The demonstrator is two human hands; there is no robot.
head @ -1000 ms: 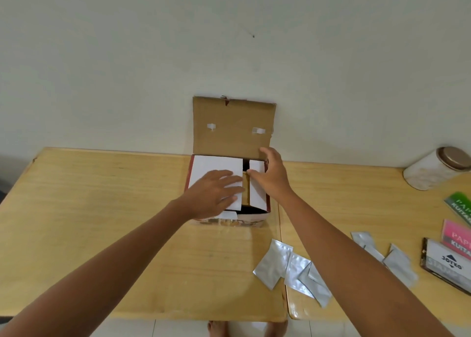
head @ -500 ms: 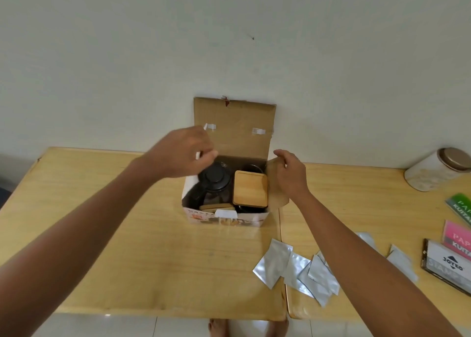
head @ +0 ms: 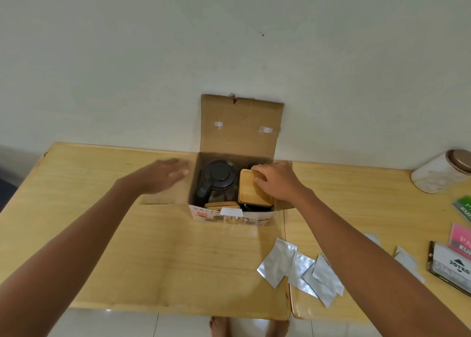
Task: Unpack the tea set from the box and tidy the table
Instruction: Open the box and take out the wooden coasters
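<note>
One box (head: 230,215) holds a teapot (head: 218,177) (black) and wooden-lidded container (head: 251,190).

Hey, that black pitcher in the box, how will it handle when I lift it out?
The pitcher looks glass-bodied under its black lid, so probably fragile and fairly heavy for its size. It sits snug beside the wooden lid in the box, so it may catch. Its handle should give a firm grip.

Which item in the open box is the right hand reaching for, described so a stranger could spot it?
Find the open cardboard box against the wall, mid-table. In its right half lies a square wooden lid, with the right hand resting its fingers on the far edge. It is pale, flat and square, unlike the round black-lidded teapot to its left.
</note>
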